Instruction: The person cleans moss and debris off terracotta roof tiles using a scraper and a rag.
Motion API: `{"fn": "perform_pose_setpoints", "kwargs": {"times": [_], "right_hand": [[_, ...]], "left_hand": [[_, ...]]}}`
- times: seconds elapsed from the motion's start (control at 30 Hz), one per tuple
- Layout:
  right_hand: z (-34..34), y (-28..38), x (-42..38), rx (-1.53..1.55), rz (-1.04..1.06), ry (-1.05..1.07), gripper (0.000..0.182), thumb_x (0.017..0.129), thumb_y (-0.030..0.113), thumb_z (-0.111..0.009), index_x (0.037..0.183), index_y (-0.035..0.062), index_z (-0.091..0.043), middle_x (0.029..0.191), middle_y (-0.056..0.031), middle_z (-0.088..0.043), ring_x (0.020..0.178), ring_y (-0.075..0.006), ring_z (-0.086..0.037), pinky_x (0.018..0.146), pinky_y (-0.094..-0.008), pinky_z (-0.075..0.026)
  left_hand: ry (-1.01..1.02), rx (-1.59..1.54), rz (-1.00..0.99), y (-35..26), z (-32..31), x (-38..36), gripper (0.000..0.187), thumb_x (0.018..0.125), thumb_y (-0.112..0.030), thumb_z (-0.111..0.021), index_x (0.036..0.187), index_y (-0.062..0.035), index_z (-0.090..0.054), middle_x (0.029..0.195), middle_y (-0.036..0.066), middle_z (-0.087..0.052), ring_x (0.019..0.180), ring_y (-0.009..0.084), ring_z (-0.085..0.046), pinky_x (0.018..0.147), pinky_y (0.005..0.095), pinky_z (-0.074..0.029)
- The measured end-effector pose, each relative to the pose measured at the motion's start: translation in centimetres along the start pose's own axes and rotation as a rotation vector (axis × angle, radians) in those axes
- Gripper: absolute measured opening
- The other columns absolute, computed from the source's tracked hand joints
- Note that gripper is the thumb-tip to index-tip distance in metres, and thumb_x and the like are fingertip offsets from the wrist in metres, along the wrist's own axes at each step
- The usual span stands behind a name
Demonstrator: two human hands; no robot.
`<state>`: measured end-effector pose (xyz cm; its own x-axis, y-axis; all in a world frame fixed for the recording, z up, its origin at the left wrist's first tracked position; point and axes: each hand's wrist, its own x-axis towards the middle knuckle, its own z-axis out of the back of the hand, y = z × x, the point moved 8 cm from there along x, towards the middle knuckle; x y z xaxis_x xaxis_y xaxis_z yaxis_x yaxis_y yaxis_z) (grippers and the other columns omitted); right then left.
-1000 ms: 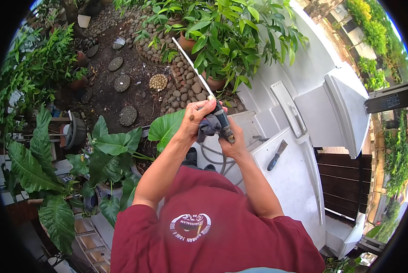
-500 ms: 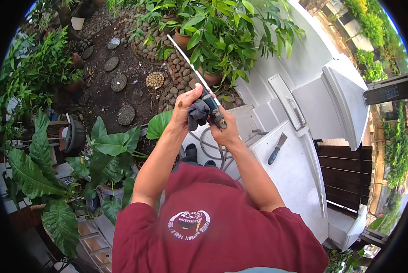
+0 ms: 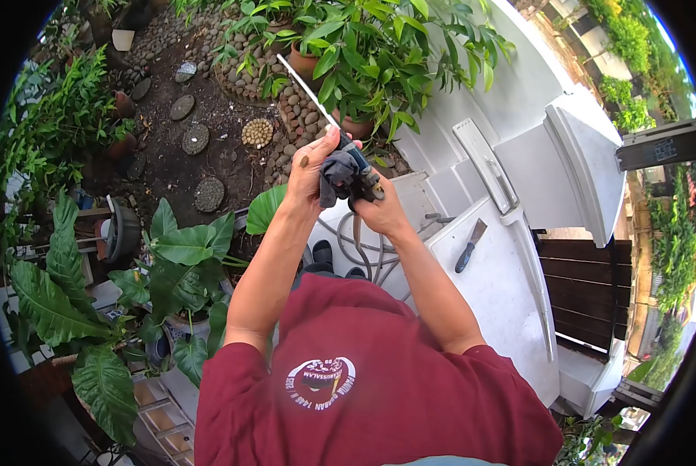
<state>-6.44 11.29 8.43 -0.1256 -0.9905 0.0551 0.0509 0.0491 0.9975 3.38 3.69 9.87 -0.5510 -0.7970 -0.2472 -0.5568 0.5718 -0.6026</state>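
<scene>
Head view: left hand clasps dark cloth against the dark tool, right hand curls round the tool's near end, progress impossible to tell.

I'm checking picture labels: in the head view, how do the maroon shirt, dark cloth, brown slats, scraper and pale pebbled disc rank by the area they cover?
1. Maroon shirt
2. Brown slats
3. Dark cloth
Last: scraper and pale pebbled disc, too alike to rank; the scraper is longer but narrower.
</scene>
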Motion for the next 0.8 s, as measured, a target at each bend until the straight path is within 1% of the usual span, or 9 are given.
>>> {"fn": "perform_pose_setpoints", "kwargs": {"times": [0.13, 0.27, 0.37, 0.43, 0.47, 0.57, 0.7, 0.77, 0.8], "right_hand": [[0.3, 0.6, 0.0, 0.009, -0.038, 0.011, 0.041, 0.074, -0.005, -0.055, 0.114, 0.0023, -0.062, 0.082, -0.0017, -0.065, 0.072, -0.0075, -0.054, 0.067, -0.0249, -0.045], [0.2, 0.5, -0.1, 0.051, -0.126, 0.053, 0.041, 0.074, -0.005, -0.058, 0.115, 0.0023, -0.062, 0.084, -0.0009, -0.066, 0.075, -0.0073, -0.055, 0.069, -0.0253, -0.046], [0.4, 0.3, 0.0, -0.018, -0.046, 0.071, 0.033, 0.073, -0.002, -0.062, 0.106, 0.0018, -0.06, 0.081, -0.0051, -0.064, 0.074, -0.0107, -0.054, 0.069, -0.0288, -0.047], [0.3, 1.4, 0.1, -0.046, -0.029, 0.048, 0.034, 0.071, -0.001, -0.063, 0.105, 0.0017, -0.058, 0.079, -0.0073, -0.062, 0.072, -0.0129, -0.053, 0.069, -0.0305, -0.047], [0.4, 2.1, -0.1, -0.009, -0.096, 0.036, 0.039, 0.069, 0.001, -0.065, 0.107, 0.0012, -0.057, 0.079, -0.0081, -0.061, 0.073, -0.014, -0.053, 0.07, -0.0309, -0.047], [0.2, 1.6, -0.4, 0.049, -0.026, 0.069, 0.04, 0.069, 0.001, -0.065, 0.108, 0.0003, -0.056, 0.08, -0.0085, -0.062, 0.075, -0.0138, -0.054, 0.071, -0.0305, -0.047], [-0.1, 0.9, -0.7, 0.106, -0.033, 0.085, 0.042, 0.068, -0.001, -0.062, 0.109, 0.0011, -0.057, 0.083, -0.0076, -0.063, 0.077, -0.0137, -0.055, 0.073, -0.0295, -0.048], [0.0, 1.0, -0.5, 0.072, 0.024, 0.017, 0.033, 0.068, 0.001, -0.06, 0.101, -0.0003, -0.058, 0.074, -0.0138, -0.061, 0.067, -0.0203, -0.055, 0.067, -0.0322, -0.047], [0.2, 1.4, -0.3, 0.008, 0.054, -0.016, 0.031, 0.068, 0.002, -0.059, 0.099, -0.0008, -0.058, 0.072, -0.0155, -0.06, 0.064, -0.0224, -0.054, 0.065, -0.0332, -0.046]], "left_hand": [[-0.042, -0.036, -0.007, 0.5, 0.2, 0.0, 0.038, 0.091, -0.034, -0.069, 0.104, 0.0005, -0.061, 0.099, 0.014, -0.067, 0.093, 0.0213, -0.067, 0.079, 0.0346, -0.058], [0.013, 0.016, -0.017, 0.8, 0.4, 0.4, 0.038, 0.09, -0.034, -0.069, 0.106, -0.0002, -0.061, 0.101, 0.013, -0.067, 0.096, 0.0227, -0.067, 0.083, 0.0352, -0.056], [-0.036, -0.005, -0.007, 1.2, 1.5, 0.8, 0.041, 0.092, -0.037, -0.066, 0.108, -0.0001, -0.061, 0.102, 0.015, -0.068, 0.089, 0.0228, -0.068, 0.08, 0.035, -0.056], [0.017, -0.038, 0.019, 0.7, 0.6, 0.3, 0.039, 0.094, -0.037, -0.063, 0.109, -0.0008, -0.06, 0.101, 0.015, -0.068, 0.086, 0.0223, -0.067, 0.076, 0.0352, -0.057], [0.02, -0.041, -0.013, 0.2, 0.2, 0.2, 0.04, 0.091, -0.038, -0.067, 0.107, -0.0021, -0.059, 0.1, 0.014, -0.068, 0.083, 0.0213, -0.068, 0.074, 0.0333, -0.057], [-0.092, -0.066, -0.023, -0.4, 0.3, 0.0, 0.036, 0.093, -0.035, -0.066, 0.107, -0.0019, -0.06, 0.102, 0.014, -0.067, 0.092, 0.0221, -0.067, 0.077, 0.0353, -0.057], [-0.174, -0.021, -0.036, -1.2, -1.4, -0.8, 0.035, 0.097, -0.035, -0.06, 0.106, -0.0015, -0.061, 0.098, 0.013, -0.069, 0.067, 0.0139, -0.064, 0.056, 0.0248, -0.052], [-0.192, 0.004, -0.051, -1.4, -1.3, -0.6, 0.035, 0.097, -0.035, -0.059, 0.105, -0.0009, -0.061, 0.097, 0.012, -0.068, 0.061, 0.0109, -0.062, 0.049, 0.0209, -0.048], [-0.172, -0.033, -0.048, -1.2, -1.4, -0.3, 0.035, 0.098, -0.035, -0.057, 0.104, -0.0004, -0.061, 0.096, 0.012, -0.069, 0.052, 0.0088, -0.057, 0.045, 0.019, -0.045]]}}
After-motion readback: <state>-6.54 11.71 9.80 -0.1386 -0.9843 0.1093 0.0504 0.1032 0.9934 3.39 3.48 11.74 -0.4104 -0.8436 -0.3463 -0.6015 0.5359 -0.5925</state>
